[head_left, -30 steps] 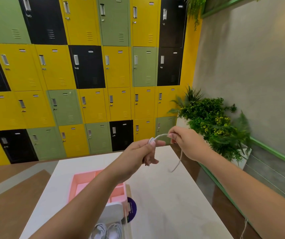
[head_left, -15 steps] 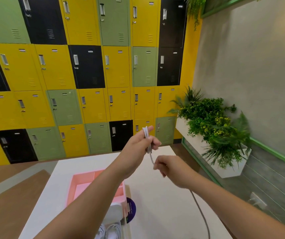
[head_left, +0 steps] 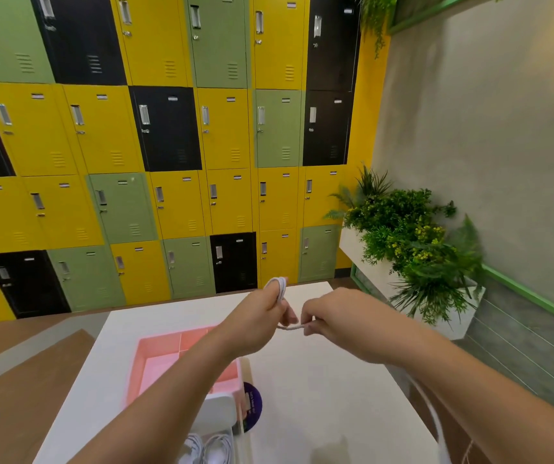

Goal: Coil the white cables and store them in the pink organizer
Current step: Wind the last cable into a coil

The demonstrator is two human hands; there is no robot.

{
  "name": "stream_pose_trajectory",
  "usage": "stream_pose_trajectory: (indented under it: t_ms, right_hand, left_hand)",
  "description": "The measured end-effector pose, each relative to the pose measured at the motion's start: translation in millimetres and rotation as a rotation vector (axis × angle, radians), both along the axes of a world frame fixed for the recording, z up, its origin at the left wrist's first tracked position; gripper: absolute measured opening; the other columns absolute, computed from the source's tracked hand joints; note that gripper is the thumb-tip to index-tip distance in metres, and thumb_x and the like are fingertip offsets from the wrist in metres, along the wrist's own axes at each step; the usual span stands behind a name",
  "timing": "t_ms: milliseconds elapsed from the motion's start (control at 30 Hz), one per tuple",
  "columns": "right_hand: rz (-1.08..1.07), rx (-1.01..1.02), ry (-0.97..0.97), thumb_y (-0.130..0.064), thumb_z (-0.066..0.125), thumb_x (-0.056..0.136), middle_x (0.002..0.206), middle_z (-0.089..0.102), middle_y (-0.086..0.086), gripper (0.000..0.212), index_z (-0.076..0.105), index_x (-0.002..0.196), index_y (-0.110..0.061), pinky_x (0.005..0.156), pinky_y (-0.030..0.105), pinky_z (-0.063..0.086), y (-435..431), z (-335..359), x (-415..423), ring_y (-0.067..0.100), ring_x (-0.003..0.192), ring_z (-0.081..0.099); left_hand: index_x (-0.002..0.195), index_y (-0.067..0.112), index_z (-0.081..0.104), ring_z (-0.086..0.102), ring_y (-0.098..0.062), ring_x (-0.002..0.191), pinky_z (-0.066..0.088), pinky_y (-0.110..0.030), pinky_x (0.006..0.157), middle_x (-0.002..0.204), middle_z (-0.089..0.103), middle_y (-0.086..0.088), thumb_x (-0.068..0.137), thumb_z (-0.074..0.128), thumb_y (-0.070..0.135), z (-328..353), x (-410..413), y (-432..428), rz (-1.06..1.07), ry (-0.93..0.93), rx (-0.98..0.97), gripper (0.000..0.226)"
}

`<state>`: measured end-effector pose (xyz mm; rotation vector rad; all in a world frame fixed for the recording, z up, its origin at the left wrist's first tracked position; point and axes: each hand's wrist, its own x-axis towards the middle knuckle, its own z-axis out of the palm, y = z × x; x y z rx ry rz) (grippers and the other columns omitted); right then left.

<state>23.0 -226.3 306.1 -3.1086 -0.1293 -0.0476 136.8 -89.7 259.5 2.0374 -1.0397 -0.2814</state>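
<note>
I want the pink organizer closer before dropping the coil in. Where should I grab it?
Pinch the left wall of the pink organizer from above, coming in from the left. Its upright rim is bare there, while the left forearm crosses over its right side and a white box sits at its near edge.

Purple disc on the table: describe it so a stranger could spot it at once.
Start at the white table before the lockers. At the near right corner of the pink organizer lies a dark purple disc with small pale print. Nothing else on the table is purple.
</note>
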Motion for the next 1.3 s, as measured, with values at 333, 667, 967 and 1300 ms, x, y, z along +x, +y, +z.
stream_pose_trajectory:
  t_ms: [333, 667, 967, 1300]
  right_hand:
    - [0.119, -0.135, -0.171, -0.026, 0.048, 0.100, 0.088, 0.060, -0.008, 0.012, 0.058, 0.105, -0.028, 0.067, 0.030, 0.046, -24, 2, 10, 0.014, 0.083, 0.054]
    - [0.226, -0.272, -0.470, -0.027, 0.082, 0.072, 0.074, 0.033, -0.005, 0.013, 0.070, 0.075, -0.023, 0.048, 0.028, 0.026, -29, -6, 13, 0.013, 0.061, 0.032]
    - [0.154, -0.124, -0.410, -0.012, 0.074, 0.082, 0.090, 0.051, -0.001, 0.014, 0.066, 0.091, -0.019, 0.045, 0.027, 0.040, -40, -9, 13, 0.015, 0.057, 0.046]
    - [0.193, 0.152, -0.397, -0.018, 0.052, 0.098, 0.095, 0.054, -0.005, 0.014, 0.065, 0.096, -0.016, 0.067, 0.033, 0.048, -38, -11, 9, 0.013, 0.078, 0.051]
  left_hand:
    - [0.137, 0.025, 0.045, 0.057, -0.005, 0.079, 0.045, -0.026, 0.074, 0.085, 0.059, 0.006, 0.100, 0.041, 0.037, 6, -12, 9, -0.116, 0.000, 0.172, 0.039]
    - [0.102, 0.018, 0.054, 0.053, -0.009, 0.072, 0.048, -0.035, 0.075, 0.079, 0.057, 0.005, 0.102, 0.040, 0.035, 3, -16, 12, -0.142, -0.110, 0.280, 0.022]
    - [0.118, 0.023, 0.062, 0.057, -0.011, 0.077, 0.047, -0.019, 0.067, 0.077, 0.051, 0.005, 0.102, 0.036, 0.040, 9, -19, 8, -0.123, 0.095, 0.063, 0.035]
    - [0.096, 0.025, 0.073, 0.050, -0.008, 0.059, 0.045, -0.028, 0.069, 0.061, 0.047, 0.007, 0.088, 0.045, 0.058, 10, -13, 15, -0.180, 0.286, -0.059, 0.043]
